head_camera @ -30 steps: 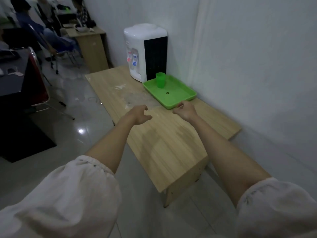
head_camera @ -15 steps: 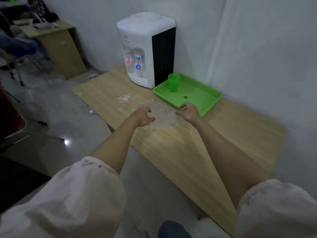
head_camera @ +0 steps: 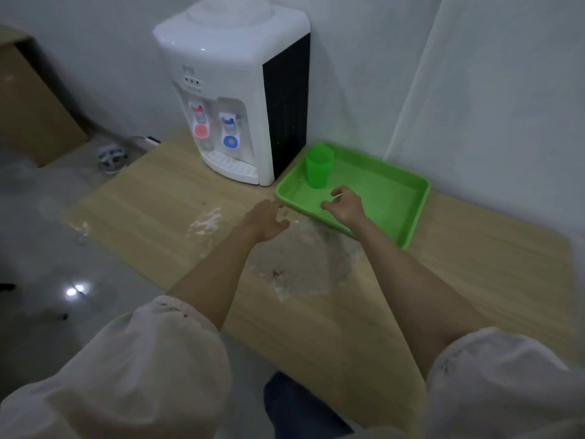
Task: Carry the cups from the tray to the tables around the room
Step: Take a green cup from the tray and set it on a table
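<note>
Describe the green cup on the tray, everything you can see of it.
The cup is a small bright green tumbler, plastic by its look, slightly translucent, with no handle and walls tapering to a narrower base. It stands upright, mouth open; whether it holds anything cannot be told. It sits in the tray's far left corner, beside the black side of the dispenser. Nothing but the tray touches it. The right hand hovers over the tray just short of it, fingers open; the left hand is over the table.
</note>
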